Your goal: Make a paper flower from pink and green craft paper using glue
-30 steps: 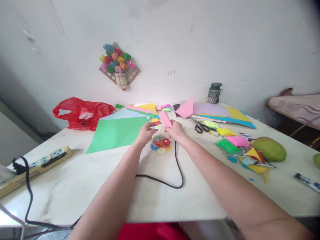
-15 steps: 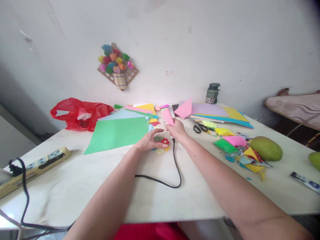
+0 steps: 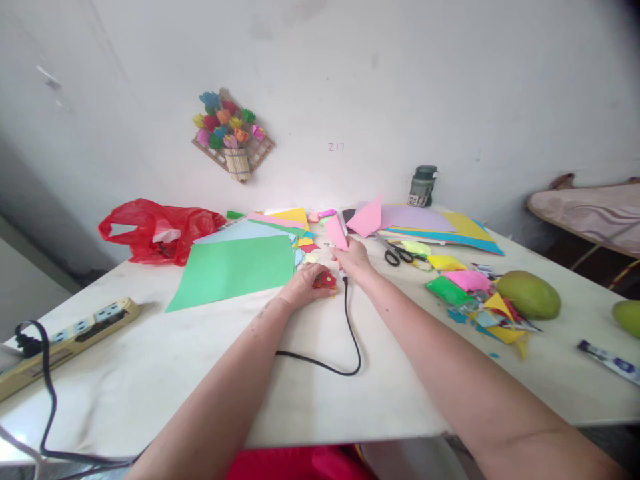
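My right hand (image 3: 354, 259) is wrapped round a corded glue gun (image 3: 343, 273). Its small metal tip points left, and a black cord (image 3: 359, 347) runs from the handle's lower end. Just beyond the fingers, a pink piece (image 3: 336, 231) stands up; whether it belongs to the gun I cannot tell. My left hand (image 3: 306, 285) curls round a red paper flower cutout (image 3: 327, 279) with a yellow dot, thumb below and fingers above, partly hiding it. Pale cutouts (image 3: 310, 257) lie just behind that hand.
Green paper (image 3: 237, 270) and a red plastic bag (image 3: 165, 230) lie left, near a power strip (image 3: 95, 333). Scissors (image 3: 397, 255), clay packets (image 3: 467, 280), paper scraps and a mango (image 3: 530, 295) lie right. A bottle (image 3: 423, 187) stands at the back.
My left hand has moved slightly right and closed in round the red cutout, covering more of the pieces. My right hand stays nearly in place with the glue gun.
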A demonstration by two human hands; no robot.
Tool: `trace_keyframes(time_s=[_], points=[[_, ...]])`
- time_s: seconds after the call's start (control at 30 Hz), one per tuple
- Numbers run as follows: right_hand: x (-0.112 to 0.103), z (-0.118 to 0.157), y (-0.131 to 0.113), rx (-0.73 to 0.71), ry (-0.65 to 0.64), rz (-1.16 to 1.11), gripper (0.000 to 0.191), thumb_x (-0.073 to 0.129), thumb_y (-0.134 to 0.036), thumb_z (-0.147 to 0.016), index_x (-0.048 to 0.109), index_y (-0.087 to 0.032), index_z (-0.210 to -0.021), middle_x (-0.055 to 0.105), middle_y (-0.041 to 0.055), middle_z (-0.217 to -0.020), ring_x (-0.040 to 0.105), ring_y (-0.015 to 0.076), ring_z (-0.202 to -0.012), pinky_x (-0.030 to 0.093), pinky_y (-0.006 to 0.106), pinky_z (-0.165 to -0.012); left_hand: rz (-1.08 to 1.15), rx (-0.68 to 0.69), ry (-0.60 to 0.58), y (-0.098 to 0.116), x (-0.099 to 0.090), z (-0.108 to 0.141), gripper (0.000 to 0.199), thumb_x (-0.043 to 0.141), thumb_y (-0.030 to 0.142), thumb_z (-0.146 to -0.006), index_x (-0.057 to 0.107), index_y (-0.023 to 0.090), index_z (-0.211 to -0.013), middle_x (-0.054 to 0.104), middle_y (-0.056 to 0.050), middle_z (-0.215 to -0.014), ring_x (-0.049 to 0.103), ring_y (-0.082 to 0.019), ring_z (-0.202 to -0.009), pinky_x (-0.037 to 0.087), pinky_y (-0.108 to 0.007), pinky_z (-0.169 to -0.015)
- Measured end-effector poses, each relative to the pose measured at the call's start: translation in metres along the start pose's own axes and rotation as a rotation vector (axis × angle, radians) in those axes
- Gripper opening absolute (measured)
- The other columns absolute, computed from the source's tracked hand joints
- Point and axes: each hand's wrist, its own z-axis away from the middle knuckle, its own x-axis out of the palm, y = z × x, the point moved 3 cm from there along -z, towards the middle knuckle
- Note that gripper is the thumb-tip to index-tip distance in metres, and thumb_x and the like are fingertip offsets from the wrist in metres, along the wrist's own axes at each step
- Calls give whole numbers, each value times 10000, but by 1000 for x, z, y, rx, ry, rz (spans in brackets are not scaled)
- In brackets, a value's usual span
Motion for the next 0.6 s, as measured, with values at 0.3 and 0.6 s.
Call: trace_keyframes(time_s=[0.3, 0.6], points=[[3, -3, 5, -24, 10, 24, 190, 504, -263, -713, 576, -170, -862, 645, 9, -678, 588, 110, -543, 441, 206, -530, -110, 87, -10, 11, 1, -1, 272, 616, 382, -649, 621, 207, -857, 594, -81, -980, 513, -240, -972, 366, -385, -919], [-2, 0, -2, -31, 27, 104, 252, 532, -324, -697, 582, -176, -895, 652, 26, -742, 593, 138, -590, 434, 226, -547, 516, -128, 334, 0, -21, 1, 288, 437, 373, -769, 591, 171, -904, 598, -67, -1080, 507, -214, -1066, 351, -333, -950]])
